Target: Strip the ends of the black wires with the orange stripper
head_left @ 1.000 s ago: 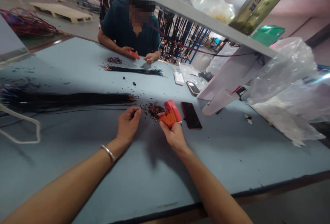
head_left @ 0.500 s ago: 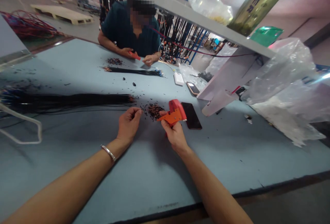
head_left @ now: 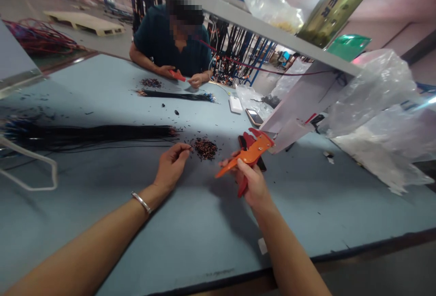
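Observation:
My left hand (head_left: 173, 164) pinches the end of a thin black wire (head_left: 150, 145) between thumb and fingers, low over the table. In my right hand (head_left: 250, 175) is an orange and red wire stripper (head_left: 254, 153), its fingers wrapped round the handles, held to the right of the left hand. Between the two hands lies a pile of short cut-off insulation bits (head_left: 205, 149), dark and copper-coloured. A thick bundle of black wires (head_left: 102, 131) stretches left from near my left hand, with bluish ends at its far left. Part of a dark phone (head_left: 261, 163) shows behind the stripper.
Across the table (head_left: 190, 223) a person (head_left: 153, 32) holds a red-handled tool (head_left: 177, 76) above a smaller wire bundle (head_left: 177, 95). A white metal frame (head_left: 54, 173) stands at left. Toward the right are a white box (head_left: 235, 104), a second phone (head_left: 254, 117) and plastic bags (head_left: 374, 137).
My right hand has moved right with the wire stripper, away from my left hand and partly over the dark phone. My left hand has barely shifted; the wire end at its fingertips now shows.

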{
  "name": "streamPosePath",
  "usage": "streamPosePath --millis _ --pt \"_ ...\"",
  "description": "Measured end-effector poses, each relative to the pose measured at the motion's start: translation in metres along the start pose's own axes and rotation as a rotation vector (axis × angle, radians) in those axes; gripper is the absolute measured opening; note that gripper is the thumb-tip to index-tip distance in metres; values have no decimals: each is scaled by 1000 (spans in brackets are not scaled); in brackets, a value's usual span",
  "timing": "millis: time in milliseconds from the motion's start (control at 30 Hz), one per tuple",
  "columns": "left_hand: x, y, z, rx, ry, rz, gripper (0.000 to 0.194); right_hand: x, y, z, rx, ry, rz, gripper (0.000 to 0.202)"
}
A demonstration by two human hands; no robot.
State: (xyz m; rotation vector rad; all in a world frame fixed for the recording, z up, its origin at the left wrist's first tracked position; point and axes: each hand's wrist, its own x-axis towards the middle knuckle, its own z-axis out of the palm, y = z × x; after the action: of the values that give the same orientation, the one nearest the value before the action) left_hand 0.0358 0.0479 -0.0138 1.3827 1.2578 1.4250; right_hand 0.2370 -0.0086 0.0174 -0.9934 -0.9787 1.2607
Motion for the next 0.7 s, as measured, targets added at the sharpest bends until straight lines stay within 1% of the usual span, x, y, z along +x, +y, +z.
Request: streamPosePath --millis 33,100,167,233,333,433,500,567,633,700 --pt "-1 1 0 23 -16 14 16 -3 0 4 90 -66 89 22" --pt "-1 2 0 64 -45 37 18 -8 1 9 217 -152 231 24" --pt "-2 2 0 84 -68 41 19 -11 0 11 288 -175 298 25" --pt "-2 2 1 87 -89 23 21 -13 -1 10 334 -168 296 26" --pt "-2 2 2 88 -101 -3 23 -14 -2 10 403 -178 231 32" --pt "-2 2 2 90 -86 -4 24 -17 3 14 427 -289 218 41" --pt "-2 2 1 96 -75 2 24 -19 10 17 408 -387 249 49" --pt "-2 3 0 108 -69 5 23 -22 19 20 375 -451 282 54" --pt "-3 3 -1 125 -68 1 23 -23 26 21 317 -474 289 57" --pt "-3 3 -1 138 -71 -4 22 -25 29 20 221 -470 237 58"
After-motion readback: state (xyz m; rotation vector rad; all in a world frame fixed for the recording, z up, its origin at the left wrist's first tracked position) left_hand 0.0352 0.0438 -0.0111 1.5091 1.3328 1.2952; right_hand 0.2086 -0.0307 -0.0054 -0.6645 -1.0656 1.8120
